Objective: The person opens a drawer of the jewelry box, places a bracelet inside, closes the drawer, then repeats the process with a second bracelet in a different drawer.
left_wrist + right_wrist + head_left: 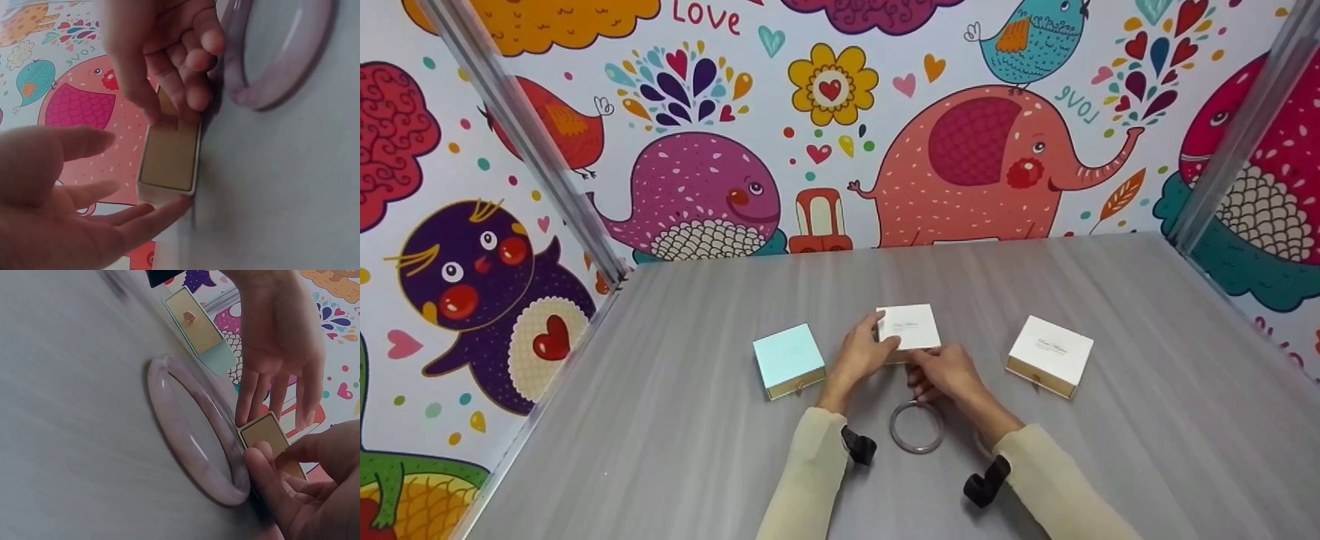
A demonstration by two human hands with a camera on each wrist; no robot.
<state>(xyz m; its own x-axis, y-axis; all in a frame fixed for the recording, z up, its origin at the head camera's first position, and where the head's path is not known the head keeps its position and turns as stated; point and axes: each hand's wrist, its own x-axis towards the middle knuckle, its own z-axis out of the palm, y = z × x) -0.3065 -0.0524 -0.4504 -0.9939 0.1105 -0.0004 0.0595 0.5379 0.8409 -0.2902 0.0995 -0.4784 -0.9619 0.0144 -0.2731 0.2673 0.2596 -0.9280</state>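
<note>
The right hand [949, 371] has thumb and finger closed on the small tab at the gold-coloured front of the middle white box [913, 322]; the left hand [864, 351], fingers fairly straight and parted, touches that box's side and top. Dark script on its lid is too small to read. Just before it lies a glossy, round bangle [916, 450], marbled pale lilac. A pale blue box [787, 356] and another lettered white box [1050, 349] flank it on the streaky grey table [660, 450]. The cartoon wall [840, 22] behind reads "LOVE".
</note>
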